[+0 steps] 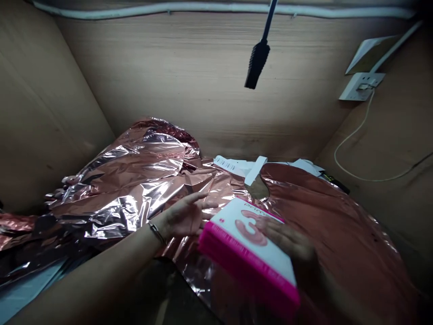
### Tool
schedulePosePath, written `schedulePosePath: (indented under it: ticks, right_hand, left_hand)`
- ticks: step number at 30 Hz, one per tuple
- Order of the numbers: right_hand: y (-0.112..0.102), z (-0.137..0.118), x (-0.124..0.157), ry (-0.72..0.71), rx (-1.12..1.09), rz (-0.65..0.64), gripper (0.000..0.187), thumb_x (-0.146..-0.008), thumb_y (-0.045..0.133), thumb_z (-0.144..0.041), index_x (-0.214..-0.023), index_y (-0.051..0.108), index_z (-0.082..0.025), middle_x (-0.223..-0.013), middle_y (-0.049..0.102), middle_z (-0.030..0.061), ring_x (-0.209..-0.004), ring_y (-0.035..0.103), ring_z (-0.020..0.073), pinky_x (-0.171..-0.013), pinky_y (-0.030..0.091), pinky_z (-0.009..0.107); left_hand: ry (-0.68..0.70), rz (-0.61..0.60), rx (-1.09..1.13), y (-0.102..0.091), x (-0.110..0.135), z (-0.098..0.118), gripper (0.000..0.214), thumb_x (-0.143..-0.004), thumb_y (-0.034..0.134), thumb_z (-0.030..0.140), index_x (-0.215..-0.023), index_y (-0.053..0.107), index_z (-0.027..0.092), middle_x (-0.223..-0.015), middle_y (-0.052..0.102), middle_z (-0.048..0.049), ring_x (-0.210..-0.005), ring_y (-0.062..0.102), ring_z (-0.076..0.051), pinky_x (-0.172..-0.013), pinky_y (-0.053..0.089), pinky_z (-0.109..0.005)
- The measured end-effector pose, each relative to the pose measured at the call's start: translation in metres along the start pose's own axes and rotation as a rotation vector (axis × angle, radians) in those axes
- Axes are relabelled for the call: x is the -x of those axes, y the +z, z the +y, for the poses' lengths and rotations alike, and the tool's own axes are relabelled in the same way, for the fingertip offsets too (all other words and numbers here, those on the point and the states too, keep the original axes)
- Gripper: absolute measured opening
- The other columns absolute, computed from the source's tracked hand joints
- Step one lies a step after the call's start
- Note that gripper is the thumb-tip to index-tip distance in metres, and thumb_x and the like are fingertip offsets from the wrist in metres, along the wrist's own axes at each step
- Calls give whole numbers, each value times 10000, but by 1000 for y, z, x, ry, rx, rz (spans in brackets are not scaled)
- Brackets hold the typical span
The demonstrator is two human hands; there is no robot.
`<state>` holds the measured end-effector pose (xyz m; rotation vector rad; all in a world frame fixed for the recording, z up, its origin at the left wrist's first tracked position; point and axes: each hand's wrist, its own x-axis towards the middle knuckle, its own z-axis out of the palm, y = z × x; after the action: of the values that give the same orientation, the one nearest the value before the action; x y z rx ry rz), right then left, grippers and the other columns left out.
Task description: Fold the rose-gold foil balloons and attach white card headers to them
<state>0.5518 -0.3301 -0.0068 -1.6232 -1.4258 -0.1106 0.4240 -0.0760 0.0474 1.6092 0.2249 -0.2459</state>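
Note:
A stack of flat white-and-pink packs [230,225], with a rose-coloured number 3 printed on top, is tilted in front of me. My right hand [291,243] grips it from the right, its fingers lying across the printed face; the thumb is hidden. Beside the stack's left edge is my left hand [187,216], palm turned up and fingers spread, with nothing in it. The left fingertips come close to the pack edge, and I cannot tell whether they touch. Flat rose-gold foil pieces [118,194] lie crumpled beneath both hands.
A larger curved foil piece [324,216] spreads to the right. White paper strips [233,166] lie by the back panel. A black plug-like end [257,65] hangs on a cable from above. A wall socket [361,86] with a white cord is on the right.

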Motion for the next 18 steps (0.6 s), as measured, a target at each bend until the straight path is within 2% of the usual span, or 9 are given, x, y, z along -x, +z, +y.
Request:
schedulePosePath:
  ticks: [2, 3, 4, 6, 8, 10, 13, 16, 18]
  right_hand:
    - [11, 3, 1, -192, 102, -12, 439, -909, 564, -173, -1331, 555, -294, -1227, 649, 62, -1189, 575, 277, -1058, 443, 508]
    - [17, 6, 2, -287, 162, -45, 444, -926, 527, -153, -1356, 530, -261, -1240, 640, 82, -1209, 558, 270, -1062, 435, 504]
    - [22, 8, 2, -353, 224, -93, 448, -935, 494, -135, -1374, 509, -223, -1256, 628, 105, -1229, 540, 270, -1057, 438, 503]
    - [28, 10, 0, -383, 333, -232, 452, -927, 470, -102, -1375, 500, -157, -1299, 593, 139, -1258, 509, 285, -1030, 464, 495]
    - [29, 7, -3, -322, 421, -391, 462, -904, 480, -79, -1364, 503, -114, -1336, 563, 152, -1259, 506, 302, -1002, 493, 473]
    - [26, 1, -7, -276, 455, -521, 457, -888, 511, -89, -1346, 517, -90, -1335, 564, 154, -1224, 537, 306, -972, 520, 435]
    - [23, -7, -10, -210, 437, -579, 467, -890, 499, -71, -1355, 511, -117, -1347, 560, 133, -1215, 548, 269, -983, 511, 375]
    - [22, -15, -10, -110, 379, -615, 554, -886, 478, -33, -1418, 443, -180, -1407, 508, 98, -1262, 507, 234, -1025, 473, 350]
    - [20, -23, -12, -46, 328, -662, 570, -887, 503, -71, -1437, 421, -195, -1425, 487, 93, -1288, 481, 248, -1045, 454, 375]
  left_hand:
    - [-44, -149, 242, 9, 1, -3, 572, -775, 645, 544, -1161, 626, 123, -1076, 691, -143, -1012, 652, -279, -873, 510, -400]
    - [-42, -173, 336, 16, 0, -8, 558, -727, 719, 487, -1141, 629, 124, -1075, 691, -138, -1019, 646, -281, -888, 499, -389]
    - [-24, -139, 362, 24, 0, -16, 541, -689, 768, 422, -1122, 629, 129, -1067, 694, -126, -1004, 649, -274, -880, 499, -372]
    - [-20, 7, 333, 36, -2, -32, 521, -662, 792, 342, -1111, 611, 150, -1071, 694, -105, -962, 658, -261, -825, 514, -345]
    - [-62, 170, 278, 43, -2, -47, 519, -670, 773, 349, -1115, 575, 170, -1073, 692, -91, -926, 665, -256, -758, 527, -328]
    - [-131, 264, 178, 45, -1, -54, 516, -695, 733, 357, -1137, 532, 181, -1063, 689, -85, -889, 668, -251, -704, 528, -317]
    - [-153, 307, -124, 41, 5, -49, 460, -753, 651, 344, -1159, 509, 180, -1060, 675, -82, -890, 656, -241, -718, 523, -322]
    - [-37, 400, -717, 34, 10, -34, 514, -711, 697, 340, -1172, 545, 170, -1175, 611, -125, -1081, 570, -318, -903, 465, -430]
    - [74, 433, -1052, 32, 10, -23, 556, -746, 695, 345, -1250, 529, 181, -1281, 542, -149, -1190, 487, -345, -977, 407, -468]
